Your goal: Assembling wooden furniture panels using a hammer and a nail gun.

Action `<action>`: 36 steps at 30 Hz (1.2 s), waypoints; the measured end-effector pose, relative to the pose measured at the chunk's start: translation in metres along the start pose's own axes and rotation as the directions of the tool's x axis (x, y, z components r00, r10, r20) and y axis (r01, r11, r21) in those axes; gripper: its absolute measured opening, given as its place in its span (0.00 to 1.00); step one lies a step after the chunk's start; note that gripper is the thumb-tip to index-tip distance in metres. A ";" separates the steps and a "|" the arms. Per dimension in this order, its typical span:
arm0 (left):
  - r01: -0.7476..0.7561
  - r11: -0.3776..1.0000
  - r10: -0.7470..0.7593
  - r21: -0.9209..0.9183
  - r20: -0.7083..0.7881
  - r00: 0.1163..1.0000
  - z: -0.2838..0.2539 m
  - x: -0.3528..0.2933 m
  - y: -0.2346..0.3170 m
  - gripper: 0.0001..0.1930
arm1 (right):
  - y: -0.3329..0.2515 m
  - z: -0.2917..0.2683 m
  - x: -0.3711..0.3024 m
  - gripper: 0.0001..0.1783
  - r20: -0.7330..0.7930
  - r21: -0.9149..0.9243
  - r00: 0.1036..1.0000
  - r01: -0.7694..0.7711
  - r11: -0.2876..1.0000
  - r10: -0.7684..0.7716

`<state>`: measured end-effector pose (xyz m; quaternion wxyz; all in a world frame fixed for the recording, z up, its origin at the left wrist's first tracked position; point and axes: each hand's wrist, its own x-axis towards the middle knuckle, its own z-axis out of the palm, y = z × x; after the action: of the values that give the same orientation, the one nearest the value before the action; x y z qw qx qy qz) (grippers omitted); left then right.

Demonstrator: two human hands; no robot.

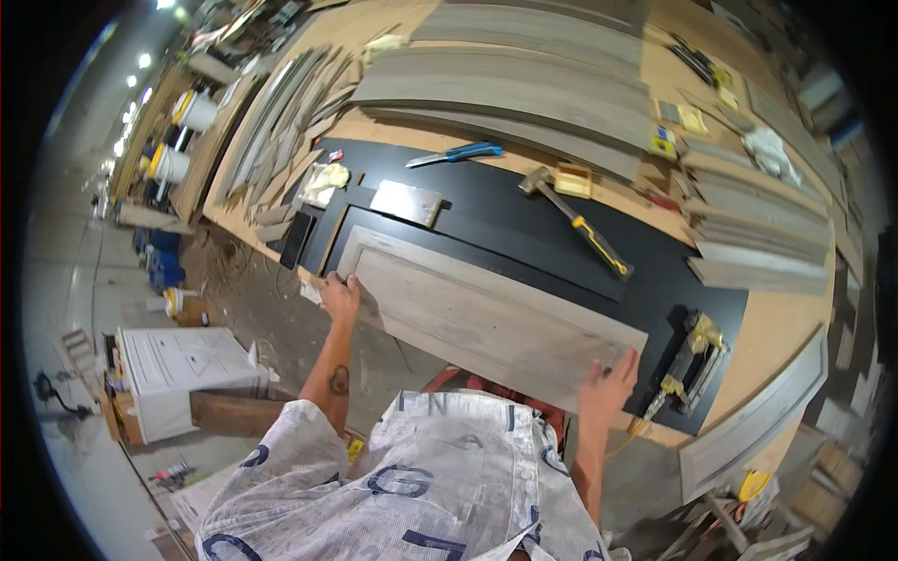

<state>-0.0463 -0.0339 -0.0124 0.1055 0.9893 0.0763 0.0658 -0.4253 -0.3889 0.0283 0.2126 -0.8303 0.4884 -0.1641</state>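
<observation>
A grey wooden cabinet door (pixel 486 323) with a raised frame lies slantwise in front of me, partly over the black work mat (pixel 645 276) and partly past the table's near edge. My left hand (pixel 340 297) grips its left end, with the fingers closed at the edge. At the opposite end, my right hand (pixel 610 381) holds the near right corner, the thumb on the face and the fingers along the edge. Beyond the door lie a hammer (pixel 585 229) with a black and yellow handle, a blue utility knife (pixel 456 154) and a shiny metal plate (pixel 406 203).
A nail gun (pixel 687 369) rests at the mat's right end, near another door (pixel 753 416). Grey boards (pixel 505 89) are stacked at the back, with thin strips (pixel 281 126) on the left. A small wooden box (pixel 573 180) stands by the hammer head. White cabinet (pixel 192 374) at lower left.
</observation>
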 end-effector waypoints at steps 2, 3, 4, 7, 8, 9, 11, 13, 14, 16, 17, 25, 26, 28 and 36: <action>-0.006 0.995 0.023 -0.100 0.175 0.984 -0.010 0.002 -0.014 0.27 | -0.062 0.018 0.024 0.34 0.068 0.027 0.965 0.252 0.967 -0.253; 0.020 0.993 0.000 -0.115 0.169 0.986 -0.008 0.003 -0.026 0.27 | -0.090 0.039 0.032 0.33 0.130 0.084 0.920 0.361 0.929 -0.369; 0.011 0.976 0.027 -0.219 0.166 0.986 -0.005 -0.003 -0.043 0.28 | -0.116 0.068 0.039 0.31 0.190 0.153 0.853 0.464 0.872 -0.487; 0.163 0.888 -0.270 -0.430 -0.201 0.942 0.023 -0.031 -0.058 0.27 | -0.207 0.127 0.049 0.30 0.330 0.227 0.675 0.622 0.749 -0.660; 0.466 0.546 -0.522 -0.696 0.152 0.839 0.019 -0.037 -0.045 0.24 | -0.231 0.143 0.051 0.30 0.405 0.272 0.631 0.607 0.746 -0.661; 0.684 0.066 -0.565 -0.727 0.537 0.626 0.006 -0.045 -0.032 0.20 | -0.252 0.159 0.052 0.29 0.482 0.315 0.580 0.585 0.748 -0.657; 0.677 -0.266 -0.424 -0.686 0.714 0.557 -0.009 -0.064 -0.020 0.09 | -0.292 0.194 0.049 0.28 0.505 0.364 0.549 0.565 0.740 -0.667; 0.668 -0.283 -0.343 -0.688 0.723 0.600 -0.012 -0.078 -0.032 0.09 | -0.332 0.220 0.038 0.28 0.535 0.408 0.511 0.541 0.735 -0.673; 0.664 -0.276 -0.236 -0.695 0.719 0.654 -0.014 -0.085 -0.036 0.10 | -0.350 0.229 0.032 0.28 0.524 0.406 0.489 0.576 0.709 -0.698; 0.677 -0.335 -0.256 -0.655 0.755 0.603 -0.053 -0.077 -0.004 0.05 | -0.373 0.248 0.029 0.28 0.522 0.387 0.464 0.618 0.684 -0.715; 0.679 -0.377 -0.271 -0.629 0.776 0.569 -0.069 -0.071 0.003 0.05 | -0.384 0.255 0.026 0.28 0.550 0.365 0.480 0.598 0.714 -0.683; 0.676 -0.439 -0.248 -0.592 0.803 0.542 -0.053 -0.080 -0.027 0.23 | -0.410 0.249 0.018 0.28 0.663 0.168 0.517 0.603 0.780 -0.542; 0.696 -0.411 -0.240 -0.589 0.806 0.541 -0.053 -0.079 -0.028 0.30 | -0.411 0.246 0.018 0.25 0.664 0.161 0.530 0.587 0.793 -0.527; 0.709 -0.404 -0.246 -0.579 0.815 0.525 -0.054 -0.079 -0.028 0.31 | -0.412 0.240 0.020 0.22 0.663 0.150 0.550 0.568 0.810 -0.508; 0.058 0.735 -0.089 -0.676 -0.011 0.996 -0.046 -0.038 -0.021 0.25 | -0.347 0.213 0.028 0.29 0.655 0.032 0.630 0.528 0.848 -0.417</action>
<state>-0.0926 -0.0112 0.0230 0.4574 0.8785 0.0885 0.1057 -0.0527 -0.2225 0.0259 0.2465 -0.9481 0.1619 0.1189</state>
